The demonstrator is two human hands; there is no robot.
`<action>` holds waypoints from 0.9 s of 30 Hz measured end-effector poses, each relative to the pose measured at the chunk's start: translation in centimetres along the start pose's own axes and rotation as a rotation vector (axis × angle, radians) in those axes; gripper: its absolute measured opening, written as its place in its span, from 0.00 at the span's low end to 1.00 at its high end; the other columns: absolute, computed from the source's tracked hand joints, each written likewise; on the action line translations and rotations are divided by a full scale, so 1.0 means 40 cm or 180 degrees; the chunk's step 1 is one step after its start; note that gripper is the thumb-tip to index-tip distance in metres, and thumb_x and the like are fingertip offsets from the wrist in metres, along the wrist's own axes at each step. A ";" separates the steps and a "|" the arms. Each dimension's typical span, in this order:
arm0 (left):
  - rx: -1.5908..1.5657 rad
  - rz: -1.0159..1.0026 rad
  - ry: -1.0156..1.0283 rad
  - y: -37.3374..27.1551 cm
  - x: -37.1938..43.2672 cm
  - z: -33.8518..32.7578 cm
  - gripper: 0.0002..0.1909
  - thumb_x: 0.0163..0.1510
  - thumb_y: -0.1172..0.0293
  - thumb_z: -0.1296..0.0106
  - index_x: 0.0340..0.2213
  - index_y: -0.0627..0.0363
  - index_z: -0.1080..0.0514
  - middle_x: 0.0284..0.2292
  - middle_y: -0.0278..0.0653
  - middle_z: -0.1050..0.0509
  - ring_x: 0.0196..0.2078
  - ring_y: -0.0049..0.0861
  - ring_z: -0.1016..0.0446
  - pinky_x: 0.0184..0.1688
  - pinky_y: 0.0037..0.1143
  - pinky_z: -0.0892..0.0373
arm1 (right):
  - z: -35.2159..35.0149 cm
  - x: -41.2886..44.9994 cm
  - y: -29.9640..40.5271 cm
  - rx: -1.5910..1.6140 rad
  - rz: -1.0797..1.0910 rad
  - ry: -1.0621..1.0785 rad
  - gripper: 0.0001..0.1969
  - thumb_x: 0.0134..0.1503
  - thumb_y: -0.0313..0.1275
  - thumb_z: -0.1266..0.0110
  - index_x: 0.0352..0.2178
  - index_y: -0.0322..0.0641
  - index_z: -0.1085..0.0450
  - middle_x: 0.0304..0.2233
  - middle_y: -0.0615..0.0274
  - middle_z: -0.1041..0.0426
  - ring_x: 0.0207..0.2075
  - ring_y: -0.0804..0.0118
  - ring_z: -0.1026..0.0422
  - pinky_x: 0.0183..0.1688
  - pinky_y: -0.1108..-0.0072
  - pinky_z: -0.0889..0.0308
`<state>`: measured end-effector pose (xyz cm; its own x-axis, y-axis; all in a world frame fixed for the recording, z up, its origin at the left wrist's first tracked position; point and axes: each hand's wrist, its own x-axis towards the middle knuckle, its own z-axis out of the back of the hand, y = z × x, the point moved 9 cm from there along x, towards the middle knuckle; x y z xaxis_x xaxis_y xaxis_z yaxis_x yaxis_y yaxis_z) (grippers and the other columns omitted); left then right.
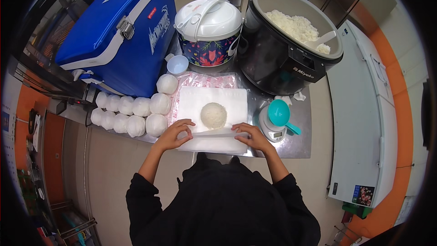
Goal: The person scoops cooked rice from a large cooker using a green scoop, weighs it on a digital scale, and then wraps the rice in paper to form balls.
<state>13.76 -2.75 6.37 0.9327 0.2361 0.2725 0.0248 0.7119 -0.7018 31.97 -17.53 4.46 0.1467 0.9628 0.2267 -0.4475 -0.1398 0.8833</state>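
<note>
A rounded mound of cooked rice (pixel 213 115) sits on the top sheet of a stack of white wrapping paper (pixel 213 96). My left hand (pixel 175 134) pinches the near edge of that sheet at its left corner. At the right corner, my right hand (pixel 251 137) grips the same edge between thumb and fingers. The edge is lifted and folded back toward the rice, and lower sheets show beneath it. Pink-printed plastic (pixel 205 79) lies under the paper. Several white paper-wrapped balls (pixel 136 126) stand in rows to the left of my left hand.
A teal scoop (pixel 279 112) rests on a digital kitchen scale (pixel 274 134) at right. Behind stand an uncovered Miyako rice cooker (pixel 286 61) with rice and a paddle, a flowered rice cooker (pixel 208 49), a pale blue bowl (pixel 177 65) and a blue cooler box (pixel 136 51). The steel table (pixel 297 147) ends just before me.
</note>
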 end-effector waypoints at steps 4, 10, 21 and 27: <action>-0.0637 0.1343 0.0386 0.084 -0.031 -0.046 0.10 0.54 0.67 0.52 0.34 0.62 0.34 0.27 0.41 0.26 0.30 0.34 0.25 0.36 0.27 0.33 | -0.009 -0.028 -0.099 0.0261 -0.0949 0.0139 0.08 0.54 0.32 0.48 0.27 0.37 0.32 0.20 0.66 0.32 0.20 0.80 0.39 0.22 0.83 0.43; -0.0433 0.1107 -0.1202 0.152 -0.047 -0.036 0.09 0.54 0.67 0.50 0.32 0.59 0.35 0.22 0.39 0.27 0.21 0.27 0.26 0.22 0.24 0.36 | 0.036 -0.039 -0.112 -0.0427 -0.0812 -0.0999 0.07 0.55 0.30 0.50 0.27 0.37 0.32 0.14 0.61 0.37 0.14 0.75 0.42 0.18 0.82 0.45; 0.0970 0.1369 -0.1868 0.139 -0.012 0.000 0.12 0.50 0.69 0.46 0.33 0.60 0.37 0.26 0.42 0.29 0.27 0.36 0.29 0.30 0.29 0.35 | 0.023 -0.016 -0.044 -0.2334 -0.0485 -0.2375 0.03 0.54 0.26 0.51 0.28 0.37 0.35 0.24 0.54 0.32 0.26 0.54 0.31 0.27 0.69 0.37; 0.1687 -0.0072 -0.1701 -0.113 -0.073 -0.094 0.21 0.47 0.77 0.48 0.44 0.60 0.37 0.36 0.42 0.31 0.43 0.40 0.34 0.46 0.33 0.39 | -0.131 -0.081 0.057 -0.2244 0.0560 -0.1765 0.22 0.44 0.15 0.54 0.45 0.30 0.38 0.35 0.48 0.36 0.37 0.50 0.36 0.44 0.68 0.39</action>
<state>12.28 -9.13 6.27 0.6291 0.4103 0.6602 -0.2605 0.9115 -0.3183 25.87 -19.76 3.59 0.3466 0.6665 0.6600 -0.9120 0.0748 0.4034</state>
